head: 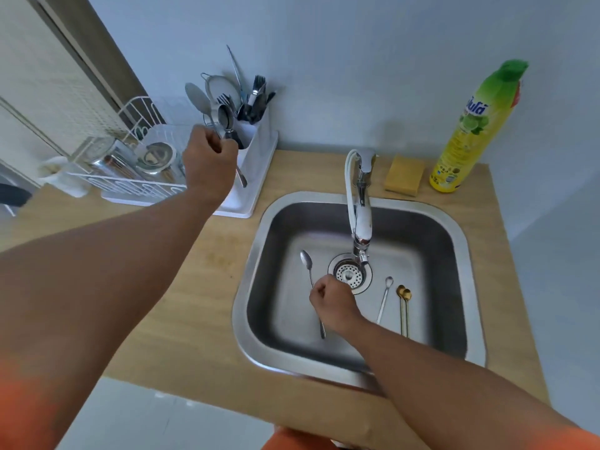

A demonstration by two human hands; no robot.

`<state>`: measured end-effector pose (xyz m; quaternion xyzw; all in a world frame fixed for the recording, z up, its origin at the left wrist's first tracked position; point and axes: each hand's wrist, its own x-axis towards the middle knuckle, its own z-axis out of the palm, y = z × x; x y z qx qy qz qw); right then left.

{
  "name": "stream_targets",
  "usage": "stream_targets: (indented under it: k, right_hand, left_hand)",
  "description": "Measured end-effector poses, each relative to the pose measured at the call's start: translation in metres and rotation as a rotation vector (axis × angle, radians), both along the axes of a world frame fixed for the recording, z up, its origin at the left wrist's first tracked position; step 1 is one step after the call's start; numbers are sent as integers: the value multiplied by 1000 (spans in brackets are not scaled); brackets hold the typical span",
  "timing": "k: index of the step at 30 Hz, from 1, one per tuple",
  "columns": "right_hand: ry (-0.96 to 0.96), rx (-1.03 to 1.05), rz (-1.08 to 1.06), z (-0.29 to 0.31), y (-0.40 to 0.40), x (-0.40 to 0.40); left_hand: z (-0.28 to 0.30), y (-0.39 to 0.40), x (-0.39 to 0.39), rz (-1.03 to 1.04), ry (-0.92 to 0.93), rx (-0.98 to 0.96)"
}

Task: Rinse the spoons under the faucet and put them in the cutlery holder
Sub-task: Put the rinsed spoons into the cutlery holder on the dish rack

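My left hand [209, 162] grips a steel spoon [225, 120], bowl up, right beside the white cutlery holder [259, 134], which is full of forks and other utensils. Its handle end sticks out below my fist. In the steel sink [256, 254], my right hand [334, 302] holds a long steel spoon [306, 261] by the middle of its handle. A thin silver spoon [384, 298] and two gold spoons [404, 306] lie on the sink floor to the right of the drain. The faucet [358, 206] reaches over the drain; no water is visible.
A white dish rack [130, 186] with glasses and steel bowls stands left of the holder. A yellow sponge [404, 175] and a green-capped dish soap bottle [474, 131] sit behind the sink on the wooden counter [194, 303]. The wall is close behind.
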<state>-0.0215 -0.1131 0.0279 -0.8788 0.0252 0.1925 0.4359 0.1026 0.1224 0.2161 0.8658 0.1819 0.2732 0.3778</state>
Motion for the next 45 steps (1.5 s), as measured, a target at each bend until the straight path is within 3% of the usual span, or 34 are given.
stream_targets:
  k: [6,16,24,29,33,39,45]
  right_hand:
    - [-76,56,-9,29,20,21]
    - [-468,253,-130,147,77,95]
    - [-561,206,-114,214,132,151]
    - [-459,225,-93,205,151,161]
    - [-428,105,-32,185,159,162]
    - [-397,-74,80,157,161,156]
    - [-342,-111,126,122,136,134]
  left_hand:
    - [-4,39,9,63,17,54]
    - [-50,45,-9,15,211,178]
    - [-60,28,-24,81,253,13]
    - [-69,28,-33,77,240,-126]
    - [-75,26,-39,98,282,-253]
    - [-97,14,-61,46,402,-267]
    - [-115,-5,-68,-74,507,-215]
